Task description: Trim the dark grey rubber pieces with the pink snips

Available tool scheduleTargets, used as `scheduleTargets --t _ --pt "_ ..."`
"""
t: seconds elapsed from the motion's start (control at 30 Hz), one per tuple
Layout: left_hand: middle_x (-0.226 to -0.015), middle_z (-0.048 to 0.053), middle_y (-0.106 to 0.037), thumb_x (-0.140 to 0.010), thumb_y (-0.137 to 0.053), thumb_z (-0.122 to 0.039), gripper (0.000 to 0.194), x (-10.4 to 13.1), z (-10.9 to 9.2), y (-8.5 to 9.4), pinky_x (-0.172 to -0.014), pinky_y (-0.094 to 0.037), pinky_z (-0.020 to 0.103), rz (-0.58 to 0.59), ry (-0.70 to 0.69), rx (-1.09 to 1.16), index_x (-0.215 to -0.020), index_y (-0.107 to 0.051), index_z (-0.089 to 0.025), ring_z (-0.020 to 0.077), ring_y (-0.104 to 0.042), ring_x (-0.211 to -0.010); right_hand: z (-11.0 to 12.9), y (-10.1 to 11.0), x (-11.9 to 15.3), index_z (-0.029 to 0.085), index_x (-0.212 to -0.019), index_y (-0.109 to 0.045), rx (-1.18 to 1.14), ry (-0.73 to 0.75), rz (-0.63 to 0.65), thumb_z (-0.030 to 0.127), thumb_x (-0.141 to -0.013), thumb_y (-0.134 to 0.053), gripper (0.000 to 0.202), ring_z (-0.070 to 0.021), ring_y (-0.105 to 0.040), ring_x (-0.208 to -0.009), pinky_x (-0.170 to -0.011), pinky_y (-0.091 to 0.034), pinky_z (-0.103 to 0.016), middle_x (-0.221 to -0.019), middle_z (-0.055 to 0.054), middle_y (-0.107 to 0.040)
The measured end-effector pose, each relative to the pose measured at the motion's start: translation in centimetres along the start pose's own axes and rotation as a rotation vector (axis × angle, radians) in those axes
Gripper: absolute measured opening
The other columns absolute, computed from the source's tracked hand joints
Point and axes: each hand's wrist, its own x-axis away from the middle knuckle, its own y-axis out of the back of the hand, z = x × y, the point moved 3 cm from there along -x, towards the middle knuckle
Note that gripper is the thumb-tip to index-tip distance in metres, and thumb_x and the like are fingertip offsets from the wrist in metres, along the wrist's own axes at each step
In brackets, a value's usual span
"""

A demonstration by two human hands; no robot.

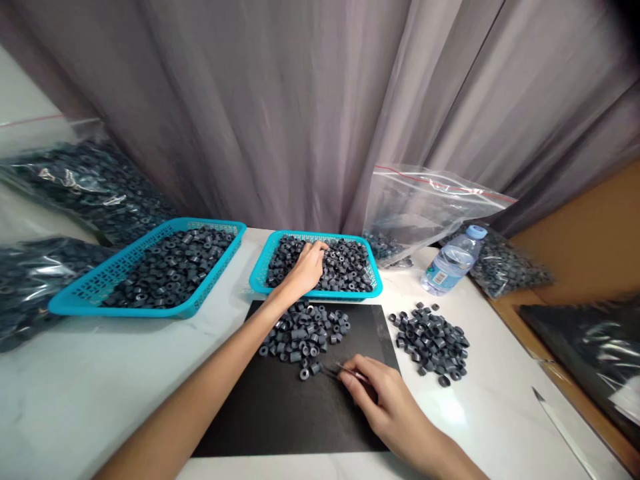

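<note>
My left hand [310, 262] reaches into the middle turquoise basket [254, 275], its fingers curled down among the small dark grey plastic rings [345, 267] there. What those fingers grip, if anything, is hidden. Low over the black mat [290, 420], my right hand [377, 393] is closed on a thin pointed metal tool [345, 369], its tip directed left. Just left of that tip lie two loose rings [305, 375]. Behind them a heap of similar rings [300, 337] covers the mat's far part, partly under my left forearm.
Another pile of rings [433, 340] lies right of the mat. A second turquoise basket [190, 308] full of rings stands left. Bulging clear bags [90, 180] sit far left, a zip bag [410, 207] and water bottle [453, 263] back right. A pointed white strip [560, 427] lies near right.
</note>
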Motion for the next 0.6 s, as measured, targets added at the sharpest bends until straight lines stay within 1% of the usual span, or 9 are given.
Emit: scheduleTargets --t 0.07,0.17,0.27,0.37,0.43,0.47,0.53,0.6 --pt "-0.095 0.007 -0.062 -0.096 -0.040 -0.011 0.027 -0.2 0.2 0.0 -0.099 -0.046 0.039 -0.019 0.018 0.020 -0.106 -0.064 -0.017 0.0222 -0.060 -0.095 0.0 0.0 0.0 0.023 -0.088 -0.054 0.005 0.005 0.002 0.036 -0.107 -0.044 0.025 -0.0189 -0.061 -0.083 -0.073 -0.040 -0.027 -0.086 -0.001 -0.064" --pt "-0.085 0.005 -0.065 -0.095 -0.041 -0.009 0.027 -0.3 0.0 0.2 -0.094 -0.048 0.035 -0.040 0.046 0.060 -0.098 -0.066 -0.016 0.0200 -0.063 -0.086 -0.1 -0.1 0.0 0.023 -0.089 -0.054 0.009 0.009 0.000 0.035 -0.107 -0.044 0.024 -0.0192 -0.061 -0.084 -0.073 -0.041 -0.027 -0.086 -0.002 -0.064" --pt "-0.085 0.005 -0.067 -0.097 -0.041 -0.010 0.027 -0.3 -0.2 0.7 -0.093 -0.048 0.035 -0.076 0.093 0.103 -0.094 -0.067 -0.016 0.0198 -0.065 -0.087 -0.2 -0.3 0.0 0.023 -0.089 -0.054 0.015 0.007 0.000 0.035 -0.107 -0.044 0.024 -0.0191 -0.061 -0.082 -0.072 -0.041 -0.027 -0.085 -0.002 -0.063" --pt "-0.087 0.005 -0.069 -0.101 -0.040 -0.013 0.027 -0.2 -0.3 1.2 -0.094 -0.049 0.037 -0.105 0.174 0.160 -0.097 -0.067 -0.016 0.0194 -0.066 -0.087 -0.4 -0.4 0.1 0.023 -0.089 -0.054 0.019 0.018 0.000 0.035 -0.107 -0.043 0.024 -0.0193 -0.061 -0.082 -0.072 -0.041 -0.027 -0.085 -0.002 -0.063" --pt "-0.095 0.006 -0.070 -0.103 -0.045 -0.019 0.023 -0.1 -0.1 1.3 -0.092 -0.052 0.039 -0.112 0.242 0.215 -0.104 -0.067 -0.014 0.0194 -0.067 -0.090 -0.4 -0.4 0.1 0.023 -0.090 -0.054 0.019 0.030 -0.003 0.035 -0.107 -0.043 0.024 -0.0193 -0.061 -0.083 -0.072 -0.041 -0.027 -0.086 -0.002 -0.063" --pt "-0.102 0.007 -0.070 -0.102 -0.049 -0.023 0.021 -0.2 0.0 1.3 -0.092 -0.053 0.040 -0.113 0.277 0.248 -0.109 -0.066 -0.014 0.0199 -0.067 -0.093 -0.4 -0.4 0.1 0.023 -0.090 -0.054 0.019 0.035 -0.003 0.035 -0.107 -0.043 0.024 -0.0192 -0.061 -0.083 -0.072 -0.041 -0.027 -0.086 -0.002 -0.063" --pt "-0.119 0.010 -0.066 -0.099 -0.059 -0.032 0.028 -0.3 0.4 1.2 -0.090 -0.056 0.043 -0.108 0.352 0.327 -0.121 -0.063 -0.015 0.0221 -0.066 -0.103 -0.4 -0.4 0.1 0.023 -0.090 -0.054 0.021 0.039 -0.004 0.036 -0.107 -0.043 0.024 -0.0192 -0.062 -0.083 -0.072 -0.041 -0.027 -0.086 -0.002 -0.063" --pt "-0.128 0.011 -0.063 -0.097 -0.063 -0.036 0.037 -0.4 0.8 1.0 -0.090 -0.057 0.045 -0.100 0.427 0.417 -0.128 -0.060 -0.017 0.0240 -0.065 -0.108 -0.4 -0.4 0.1 0.023 -0.090 -0.054 0.023 0.039 -0.002 0.035 -0.107 -0.043 0.024 -0.0195 -0.062 -0.083 -0.072 -0.042 -0.027 -0.087 -0.002 -0.064"
